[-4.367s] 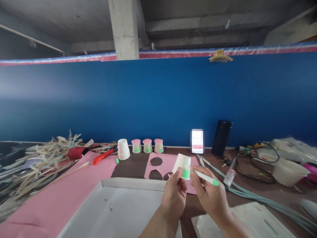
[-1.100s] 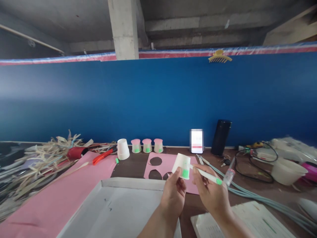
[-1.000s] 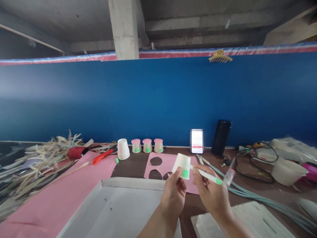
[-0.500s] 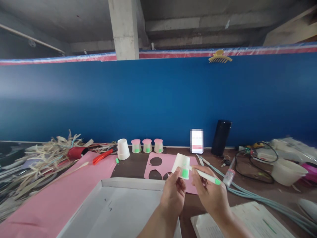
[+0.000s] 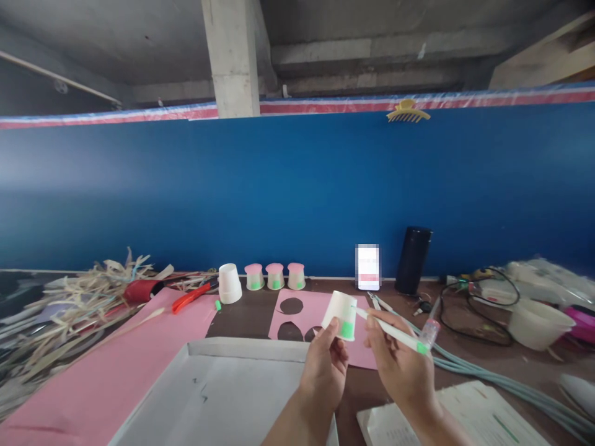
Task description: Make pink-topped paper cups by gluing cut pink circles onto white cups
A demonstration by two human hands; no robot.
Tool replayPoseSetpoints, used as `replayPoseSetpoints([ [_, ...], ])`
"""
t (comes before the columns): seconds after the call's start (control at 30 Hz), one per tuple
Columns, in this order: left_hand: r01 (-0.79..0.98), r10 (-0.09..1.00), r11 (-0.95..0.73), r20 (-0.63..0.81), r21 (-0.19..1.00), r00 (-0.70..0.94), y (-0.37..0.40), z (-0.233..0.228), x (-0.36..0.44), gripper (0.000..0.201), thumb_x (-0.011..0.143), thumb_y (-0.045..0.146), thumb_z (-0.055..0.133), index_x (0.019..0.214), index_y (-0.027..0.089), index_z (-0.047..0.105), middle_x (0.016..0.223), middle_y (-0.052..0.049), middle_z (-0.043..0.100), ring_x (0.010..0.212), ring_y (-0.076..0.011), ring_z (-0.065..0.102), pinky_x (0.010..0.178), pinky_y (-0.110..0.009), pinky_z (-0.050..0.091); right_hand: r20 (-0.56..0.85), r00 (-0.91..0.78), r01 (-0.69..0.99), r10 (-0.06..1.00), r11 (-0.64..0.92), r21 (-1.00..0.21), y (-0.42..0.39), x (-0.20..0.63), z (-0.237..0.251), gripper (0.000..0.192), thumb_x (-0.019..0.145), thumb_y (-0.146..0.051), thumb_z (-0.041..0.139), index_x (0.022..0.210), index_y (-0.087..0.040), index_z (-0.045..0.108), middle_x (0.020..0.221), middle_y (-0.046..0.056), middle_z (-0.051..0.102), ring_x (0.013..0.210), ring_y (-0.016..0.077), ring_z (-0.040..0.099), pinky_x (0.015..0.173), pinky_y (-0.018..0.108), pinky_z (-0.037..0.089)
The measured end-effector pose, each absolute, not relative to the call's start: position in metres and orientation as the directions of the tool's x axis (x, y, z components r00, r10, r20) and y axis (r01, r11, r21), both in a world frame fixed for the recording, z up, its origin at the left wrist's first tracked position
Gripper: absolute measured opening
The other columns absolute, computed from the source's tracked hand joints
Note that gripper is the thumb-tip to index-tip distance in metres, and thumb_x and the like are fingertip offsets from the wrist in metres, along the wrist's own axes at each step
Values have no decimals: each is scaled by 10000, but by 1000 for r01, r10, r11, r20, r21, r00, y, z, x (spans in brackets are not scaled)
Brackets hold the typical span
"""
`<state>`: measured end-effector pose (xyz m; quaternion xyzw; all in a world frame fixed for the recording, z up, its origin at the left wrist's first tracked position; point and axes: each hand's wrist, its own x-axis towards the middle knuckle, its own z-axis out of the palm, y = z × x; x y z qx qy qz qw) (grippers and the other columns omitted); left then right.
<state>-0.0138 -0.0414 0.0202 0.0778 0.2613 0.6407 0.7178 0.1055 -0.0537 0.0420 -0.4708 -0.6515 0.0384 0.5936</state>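
Observation:
My left hand (image 5: 328, 356) grips a white paper cup (image 5: 338, 310), tilted and rim down, with a green coloured block near its rim. In my right hand (image 5: 402, 356) is a white marker (image 5: 395, 330) with a green end, its tip at the cup's side. Under the cup lies a pink paper sheet (image 5: 302, 303) with round holes cut out. Three cups with pink tops (image 5: 274, 277) and green patches stand in a row at the back. Left of them are stacked white cups (image 5: 229, 284), upside down, and a small green marker cap (image 5: 218, 305).
A white box lid (image 5: 246, 350) lies in front, beside a larger pink sheet (image 5: 116, 365) and a heap of paper strips (image 5: 93, 303). Red-handled scissors (image 5: 191, 298), a phone (image 5: 368, 266), a black cylinder (image 5: 413, 260), cables (image 5: 493, 375) and a booklet (image 5: 474, 409) surround the hands.
My right hand with the marker has shifted slightly right and down. The cup stays in my left hand, turned a little, and the whole view has tipped slightly.

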Motion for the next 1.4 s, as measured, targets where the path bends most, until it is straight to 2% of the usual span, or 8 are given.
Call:
replayPoseSetpoints([
  [0.47, -852, 981, 139, -185, 504, 50, -42, 21, -13, 324, 581, 303, 819, 718, 133, 578, 614, 38, 508, 500, -34, 470, 462, -136, 405, 766, 73, 623, 639, 570, -535, -53, 101, 45, 205, 874, -316, 506, 978, -172, 608, 882, 105, 679, 802, 224, 664, 670, 322, 538],
  [0.77, -855, 985, 133, -166, 501, 56, -42, 19, -13, 303, 612, 303, 802, 730, 125, 588, 630, 32, 510, 513, -32, 461, 472, -136, 416, 770, 69, 648, 635, 558, -519, -54, 101, 48, 199, 872, -321, 508, 960, -178, 614, 891, 90, 690, 777, 207, 678, 647, 294, 542],
  [1.07, -871, 970, 163, -239, 463, 55, -41, 21, -14, 290, 609, 261, 805, 702, 143, 556, 636, 37, 519, 492, -29, 470, 455, -134, 420, 790, 69, 672, 609, 557, -488, -55, 100, 50, 201, 875, -332, 499, 942, -185, 619, 843, 74, 695, 713, 191, 675, 583, 278, 534],
  [1.4, -890, 961, 167, -271, 423, 51, -41, 24, -16, 260, 641, 208, 785, 767, 132, 572, 664, 27, 532, 492, -22, 471, 453, -124, 437, 762, 74, 652, 644, 546, -525, -57, 102, 51, 209, 875, -340, 499, 956, -190, 621, 886, 80, 690, 701, 183, 663, 580, 275, 526],
])
